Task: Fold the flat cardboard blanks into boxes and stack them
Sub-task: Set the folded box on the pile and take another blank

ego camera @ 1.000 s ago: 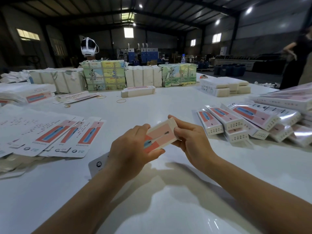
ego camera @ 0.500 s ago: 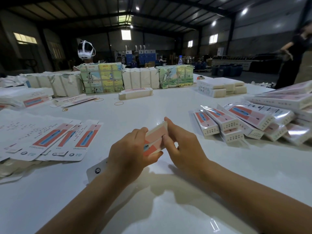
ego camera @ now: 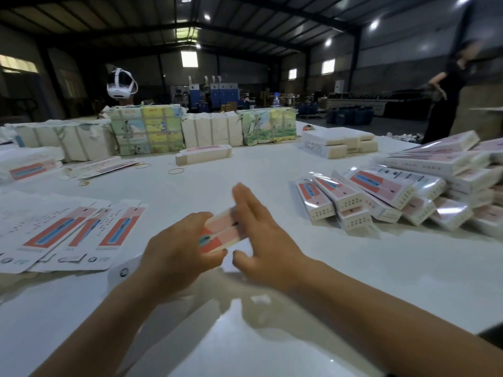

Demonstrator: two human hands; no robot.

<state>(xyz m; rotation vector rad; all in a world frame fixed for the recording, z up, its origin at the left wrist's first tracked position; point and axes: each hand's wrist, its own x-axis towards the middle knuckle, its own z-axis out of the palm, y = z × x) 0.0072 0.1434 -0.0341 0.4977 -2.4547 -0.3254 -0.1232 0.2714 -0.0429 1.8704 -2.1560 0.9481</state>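
Above the tabletop [ego camera: 272,268], the left hand [ego camera: 177,246] is gripping the blank [ego camera: 221,234] by its near end, its long axis running away rightward; the right hand [ego camera: 261,232], fingers straight, is pressing its right side.

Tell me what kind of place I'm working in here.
Probably a warehouse or packing workshop: a big metal-roofed hall, bundled stock along a large white table, flat blanks left, and finished boxes piled right.
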